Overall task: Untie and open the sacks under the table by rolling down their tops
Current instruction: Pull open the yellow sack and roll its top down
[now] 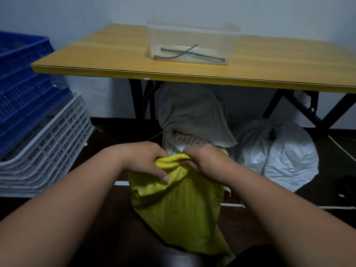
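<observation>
Gripping the bunched top of the yellow sack [179, 205] with left hand [143, 160] and right hand [207, 162], forearms angled inward. Standing on the floor before the table [119, 70] edge, just ahead of the grey sack [192, 112] and white sack [279, 151] underneath.

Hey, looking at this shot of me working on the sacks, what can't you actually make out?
- Yellow sack tie, head view: left hand and right hand cover the bunched top.
- Grey sack top, head view: hidden behind the table edge.
- White sack knot: too dim.
- Red print on the grey sack: too blurred to read.
</observation>
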